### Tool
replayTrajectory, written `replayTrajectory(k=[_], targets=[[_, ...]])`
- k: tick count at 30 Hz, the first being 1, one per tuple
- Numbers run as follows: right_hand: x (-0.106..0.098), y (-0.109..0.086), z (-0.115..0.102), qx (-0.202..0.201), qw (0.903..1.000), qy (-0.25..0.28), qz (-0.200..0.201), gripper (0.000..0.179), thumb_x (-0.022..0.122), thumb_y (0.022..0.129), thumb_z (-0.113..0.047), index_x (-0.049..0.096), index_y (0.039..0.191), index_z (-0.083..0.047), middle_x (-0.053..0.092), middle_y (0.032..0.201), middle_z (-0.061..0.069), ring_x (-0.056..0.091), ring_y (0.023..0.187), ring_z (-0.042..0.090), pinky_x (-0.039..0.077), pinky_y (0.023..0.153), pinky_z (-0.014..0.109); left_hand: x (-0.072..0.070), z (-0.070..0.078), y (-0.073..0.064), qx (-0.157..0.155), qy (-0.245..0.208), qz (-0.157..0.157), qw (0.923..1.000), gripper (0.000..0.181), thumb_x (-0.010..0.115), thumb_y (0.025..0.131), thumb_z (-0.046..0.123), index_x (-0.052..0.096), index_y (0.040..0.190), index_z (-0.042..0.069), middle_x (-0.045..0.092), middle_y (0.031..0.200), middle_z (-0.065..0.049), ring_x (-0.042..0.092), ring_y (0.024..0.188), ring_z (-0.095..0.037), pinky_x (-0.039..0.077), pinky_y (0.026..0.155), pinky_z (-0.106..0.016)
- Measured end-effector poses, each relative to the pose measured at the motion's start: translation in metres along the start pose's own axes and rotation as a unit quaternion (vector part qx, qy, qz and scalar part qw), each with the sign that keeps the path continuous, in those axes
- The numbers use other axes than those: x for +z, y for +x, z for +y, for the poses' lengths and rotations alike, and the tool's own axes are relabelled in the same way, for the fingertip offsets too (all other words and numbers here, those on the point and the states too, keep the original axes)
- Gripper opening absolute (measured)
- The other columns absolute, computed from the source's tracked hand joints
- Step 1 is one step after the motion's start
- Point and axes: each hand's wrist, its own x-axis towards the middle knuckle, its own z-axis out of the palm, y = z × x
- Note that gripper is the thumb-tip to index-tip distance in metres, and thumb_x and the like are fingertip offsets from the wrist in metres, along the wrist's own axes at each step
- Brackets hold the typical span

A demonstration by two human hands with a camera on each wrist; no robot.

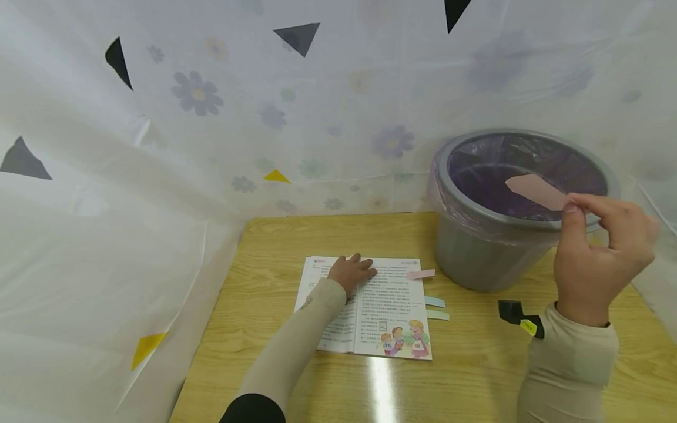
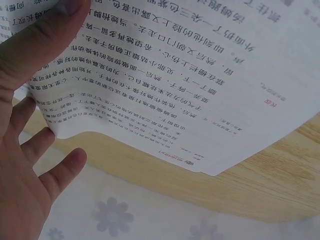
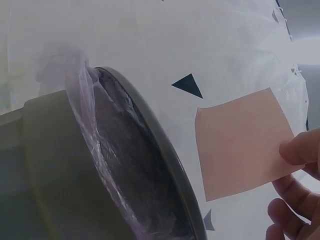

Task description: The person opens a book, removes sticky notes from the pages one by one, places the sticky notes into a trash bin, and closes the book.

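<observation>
My right hand pinches a pink sticky note by one edge, thumb against fingers, above the front right rim of a grey trash bin. In the right wrist view the pink square stands apart from the bin's rim. My left hand rests with spread fingers on an open book, near the top of its middle fold. Pink, blue and green paper tabs stick out from the book's right edge.
A purple plastic bag lines the bin, folded over its rim. The bin stands at the back right of the wooden table. Pale flowered sheeting hangs behind and at the sides, with black, grey and yellow triangles on it.
</observation>
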Motion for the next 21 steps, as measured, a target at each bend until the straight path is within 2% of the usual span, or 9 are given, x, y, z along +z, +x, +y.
replayTrajectory(k=[7,11,17,20,21], targets=[[0.005,-0.002,0.000,-0.007,0.9999,0.003,0.009,0.023,0.061,0.087,-0.009,0.077,0.086,0.008,0.060,0.082,-0.037,0.049,0.084,-0.017,0.028,0.094,0.020,0.003,0.001,0.002,-0.001,-0.015,0.009,0.9998,0.079,0.076,0.088,0.018,0.034,0.151,0.042,0.030,0.162,0.014,0.035,0.148,-0.019,0.045,0.114,-0.043],[0.006,-0.002,0.007,-0.016,0.9997,-0.016,-0.008,0.023,0.059,0.087,-0.008,0.078,0.086,0.006,0.058,0.085,-0.040,0.049,0.086,-0.019,0.029,0.097,0.021,0.000,0.001,0.000,0.000,-0.016,0.010,0.9998,0.079,0.076,0.088,0.019,0.034,0.151,0.041,0.030,0.162,0.013,0.034,0.149,-0.019,0.044,0.115,-0.043],[0.007,-0.006,0.019,-0.035,0.9978,-0.043,-0.035,0.022,0.060,0.090,-0.009,0.079,0.090,0.002,0.050,0.088,-0.043,0.043,0.086,-0.021,0.025,0.093,0.020,0.002,0.001,-0.001,-0.005,-0.029,0.005,0.9996,0.078,0.073,0.090,0.012,0.034,0.151,0.041,0.030,0.163,0.013,0.033,0.150,-0.019,0.044,0.115,-0.043],[0.005,-0.006,0.024,-0.039,0.9966,-0.055,-0.047,0.022,0.061,0.092,-0.012,0.080,0.092,-0.001,0.052,0.092,-0.037,0.040,0.087,-0.019,0.025,0.092,0.020,0.003,0.002,-0.001,-0.005,-0.031,0.005,0.9995,0.078,0.072,0.090,0.011,0.034,0.151,0.041,0.030,0.163,0.013,0.032,0.150,-0.020,0.044,0.116,-0.044],[0.005,-0.006,0.026,-0.040,0.9961,-0.059,-0.052,0.022,0.061,0.092,-0.013,0.080,0.092,-0.002,0.059,0.089,-0.030,0.039,0.088,-0.019,0.025,0.093,0.020,0.002,0.002,-0.001,-0.005,-0.029,0.005,0.9996,0.078,0.072,0.090,0.012,0.034,0.151,0.041,0.030,0.163,0.013,0.032,0.150,-0.020,0.044,0.116,-0.043]])
